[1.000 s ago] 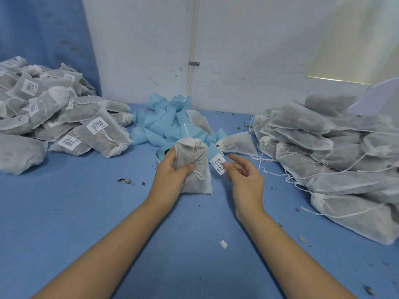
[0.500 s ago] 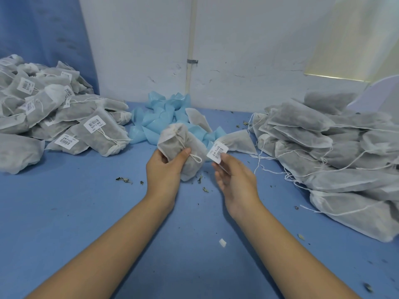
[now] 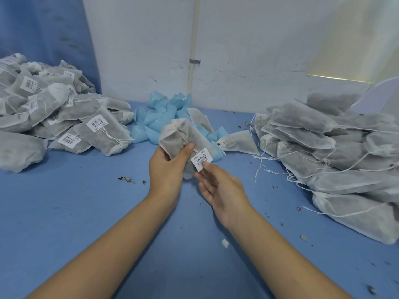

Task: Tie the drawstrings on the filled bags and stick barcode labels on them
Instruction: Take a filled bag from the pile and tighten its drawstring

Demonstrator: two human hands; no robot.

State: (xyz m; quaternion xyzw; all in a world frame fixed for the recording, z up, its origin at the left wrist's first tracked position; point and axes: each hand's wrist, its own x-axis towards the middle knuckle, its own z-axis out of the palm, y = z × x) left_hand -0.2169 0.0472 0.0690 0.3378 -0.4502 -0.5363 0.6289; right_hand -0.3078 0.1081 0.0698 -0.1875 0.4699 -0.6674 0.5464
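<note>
- Left hand [image 3: 168,169] grips a filled bag [image 3: 172,141] from below, thumb across the front; the bag is lifted off the blue bench [image 3: 86,212], neck tilted up and away.
- Drawstring [image 3: 183,137] is tied and runs down the bag's front.
- Right hand [image 3: 218,186] is palm-up with loose fingers, pinching a barcode label [image 3: 201,159] at the tips; the label sits against the bag's lower right edge.
- Labelled bags [image 3: 101,132] are piled at left, unlabelled bags [image 3: 319,152] at right.
- Blue scraps [image 3: 159,117] are heaped at back centre, with a loose bag [image 3: 237,143] beside them.
</note>
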